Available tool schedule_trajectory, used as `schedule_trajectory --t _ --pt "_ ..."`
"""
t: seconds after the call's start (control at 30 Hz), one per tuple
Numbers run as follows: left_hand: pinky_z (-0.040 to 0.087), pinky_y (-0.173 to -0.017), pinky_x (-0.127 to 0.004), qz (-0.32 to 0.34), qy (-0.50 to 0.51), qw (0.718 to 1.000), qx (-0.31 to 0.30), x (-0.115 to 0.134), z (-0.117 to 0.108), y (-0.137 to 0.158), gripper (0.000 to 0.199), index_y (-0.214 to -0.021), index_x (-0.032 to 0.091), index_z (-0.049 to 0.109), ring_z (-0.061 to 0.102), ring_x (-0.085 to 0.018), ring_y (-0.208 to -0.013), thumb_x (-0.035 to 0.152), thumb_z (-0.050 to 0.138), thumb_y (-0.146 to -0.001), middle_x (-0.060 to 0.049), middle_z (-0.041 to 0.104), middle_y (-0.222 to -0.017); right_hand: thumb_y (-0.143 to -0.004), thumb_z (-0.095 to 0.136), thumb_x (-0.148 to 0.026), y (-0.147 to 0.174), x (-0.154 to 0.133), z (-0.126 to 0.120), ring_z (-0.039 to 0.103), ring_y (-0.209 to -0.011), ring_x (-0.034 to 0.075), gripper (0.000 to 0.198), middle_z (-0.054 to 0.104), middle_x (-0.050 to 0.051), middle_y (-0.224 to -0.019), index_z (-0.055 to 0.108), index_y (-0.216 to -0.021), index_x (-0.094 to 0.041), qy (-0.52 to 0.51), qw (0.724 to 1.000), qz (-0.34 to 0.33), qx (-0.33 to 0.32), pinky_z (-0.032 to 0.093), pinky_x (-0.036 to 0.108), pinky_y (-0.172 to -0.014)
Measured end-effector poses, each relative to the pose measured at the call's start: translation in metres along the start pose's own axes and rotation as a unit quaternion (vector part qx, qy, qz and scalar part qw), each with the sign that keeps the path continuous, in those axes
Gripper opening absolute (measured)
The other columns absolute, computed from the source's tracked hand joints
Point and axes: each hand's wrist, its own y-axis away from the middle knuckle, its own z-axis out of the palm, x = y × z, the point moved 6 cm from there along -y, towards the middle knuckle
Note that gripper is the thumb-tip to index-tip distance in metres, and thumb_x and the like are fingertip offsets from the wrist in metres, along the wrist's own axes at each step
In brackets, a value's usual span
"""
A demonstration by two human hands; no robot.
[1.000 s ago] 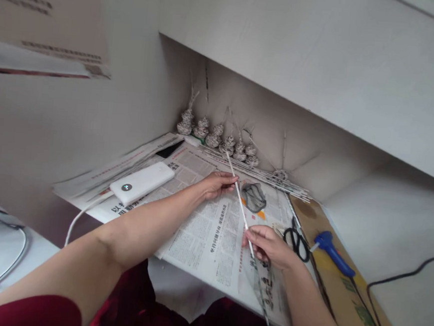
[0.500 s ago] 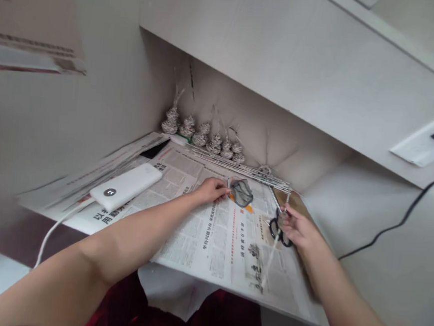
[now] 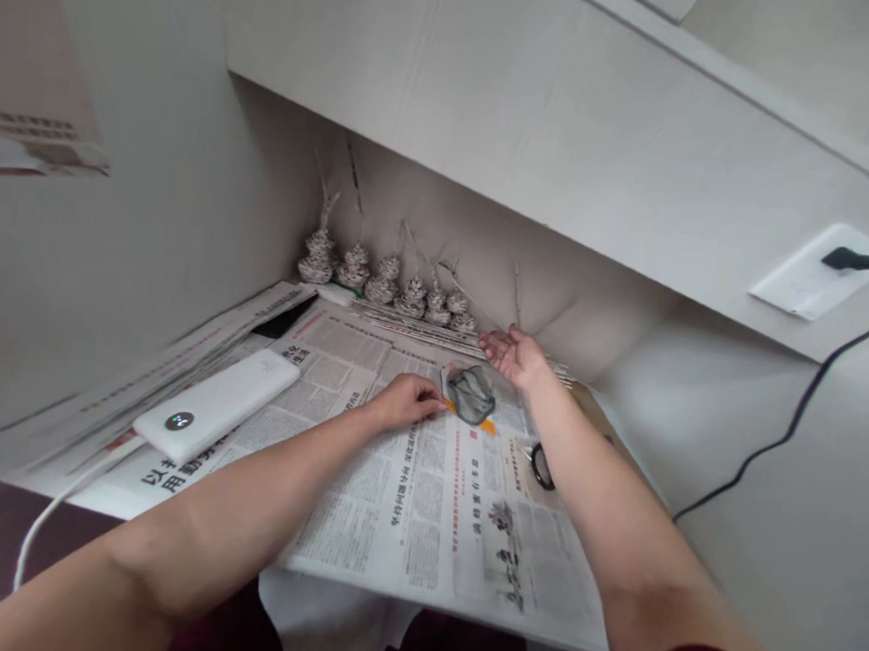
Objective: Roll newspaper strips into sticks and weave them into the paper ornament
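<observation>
Scissors (image 3: 537, 472): mostly hidden under the right forearm; only part of a black handle loop shows, at four o'clock from the grey mesh bag (image 3: 472, 394). The far ends of the paper sticks (image 3: 434, 335) are partly covered by the right hand (image 3: 513, 357). Sheet at ten o'clock in the view: cut off by the frame edge.

Left hand (image 3: 409, 404): fingers curled, thumb close to the fingertips, which end at the orange piece (image 3: 488, 426) under the mesh bag, at three o'clock. Contact, and anything pinched, cannot be told.

Right hand: at two o'clock from the left, fingers loosely bent and slightly spread over the sticks, which lie along the back of the counter (image 3: 386, 562). Touch cannot be confirmed.

Against the frame half a second earlier: the right hand, then pinching a stick above the scissors, has moved back towards eleven o'clock; the left remains beside the bag.
</observation>
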Motion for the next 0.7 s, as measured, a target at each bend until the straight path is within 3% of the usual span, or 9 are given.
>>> schedule_trajectory --t 0.13,0.23,0.4,0.53,0.7 --pt "0.038 -0.05 -0.021 -0.013 0.01 1.0 0.002 -0.003 0.001 -0.002 0.03 -0.079 0.015 0.066 0.05 -0.01 -0.05 0.044 0.059 -0.076 0.0 0.06 -0.059 -0.089 0.048 -0.024 0.012 0.029 -0.001 0.061 -0.054 0.015 0.017 0.066 0.008 -0.067 0.06 -0.087 -0.012 0.04 0.999 -0.007 -0.013 0.047 0.023 -0.044" --pt "0.038 -0.049 -0.021 -0.013 0.025 1.0 0.004 -0.005 0.001 -0.002 0.029 -0.077 0.016 0.065 0.05 -0.011 -0.049 0.044 0.059 -0.076 -0.001 0.061 -0.061 -0.083 0.056 -0.02 0.029 0.04 -0.012 0.056 -0.048 0.01 0.01 0.062 0.003 -0.063 0.063 -0.086 -0.013 0.045 0.997 -0.057 0.011 0.041 0.018 -0.04" --pt "0.039 -0.048 -0.022 -0.027 0.043 0.999 0.008 -0.003 0.0 -0.001 0.031 -0.072 0.016 0.063 0.051 -0.011 -0.049 0.047 0.06 -0.074 -0.001 0.061 -0.061 -0.075 0.066 -0.036 0.057 0.052 -0.019 0.044 -0.042 0.007 0.022 0.052 -0.001 -0.056 0.062 -0.079 -0.015 0.033 0.99 -0.126 0.059 0.026 0.017 -0.032" --pt "0.04 -0.048 -0.022 -0.035 0.07 0.997 0.012 0.001 -0.001 0.002 0.036 -0.07 0.016 0.06 0.05 -0.01 -0.048 0.052 0.06 -0.073 0.0 0.058 -0.06 -0.072 0.063 -0.055 0.071 0.084 -0.005 0.037 -0.039 0.007 0.038 0.046 -0.003 -0.052 0.056 -0.067 -0.018 0.12 0.981 -0.138 0.062 0.022 0.021 -0.034" --pt "0.041 -0.048 -0.021 -0.049 0.08 0.995 0.043 0.003 -0.007 0.003 0.045 -0.064 0.015 0.055 0.05 -0.009 -0.047 0.059 0.054 -0.075 0.002 0.054 -0.054 -0.08 0.048 -0.061 0.079 0.101 0.011 0.044 -0.048 0.012 0.047 0.049 -0.001 -0.05 0.055 -0.06 -0.019 0.318 0.914 -0.252 0.025 0.035 0.026 -0.05"
